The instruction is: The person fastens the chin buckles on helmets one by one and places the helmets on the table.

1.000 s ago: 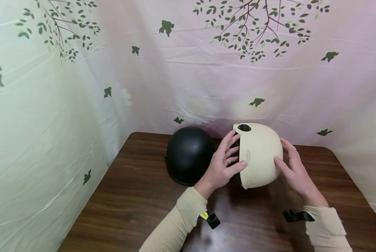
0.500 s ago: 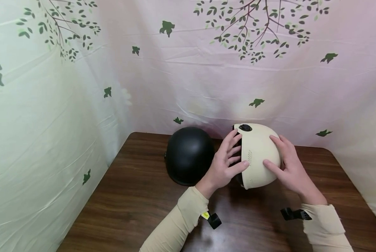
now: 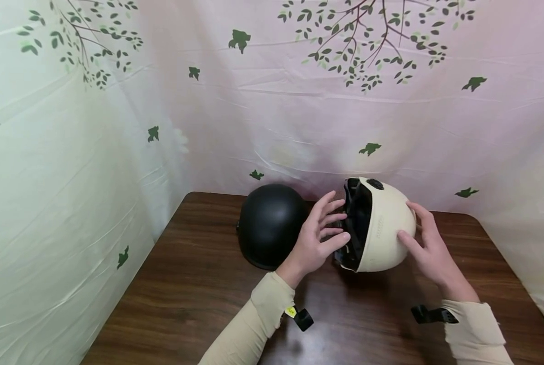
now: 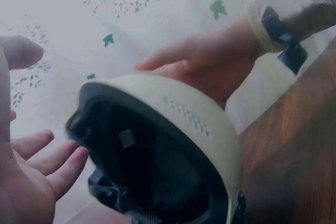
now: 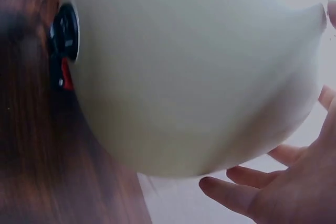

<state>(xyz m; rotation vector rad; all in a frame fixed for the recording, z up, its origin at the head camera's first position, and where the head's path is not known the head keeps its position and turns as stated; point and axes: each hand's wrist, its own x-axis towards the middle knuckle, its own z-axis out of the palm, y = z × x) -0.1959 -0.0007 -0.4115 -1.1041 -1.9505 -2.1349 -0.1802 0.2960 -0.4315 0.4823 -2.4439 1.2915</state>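
Observation:
A cream helmet (image 3: 389, 230) is tipped on its side at the back right of the table, its dark padded inside facing left. My right hand (image 3: 429, 248) holds the crown from the right, thumb and fingers spread over the shell. Beside the opening, my left hand (image 3: 315, 241) has its fingers extended, apart from the rim in the left wrist view. Straps hang at the opening's lower edge, and the shell (image 4: 210, 114) has a row of small marks. In the right wrist view, a black round fitting (image 5: 65, 32) with a red piece below it sits at the shell's side.
A black helmet (image 3: 272, 225) rests dome up on the brown wooden table (image 3: 199, 284), just left of my left hand. Behind the table hangs a pale curtain (image 3: 208, 126) printed with leaves and branches.
The cream helmet has turned so that more of its inside shows. My left hand has come off the rim, slightly left. My right hand has shifted farther right on the crown.

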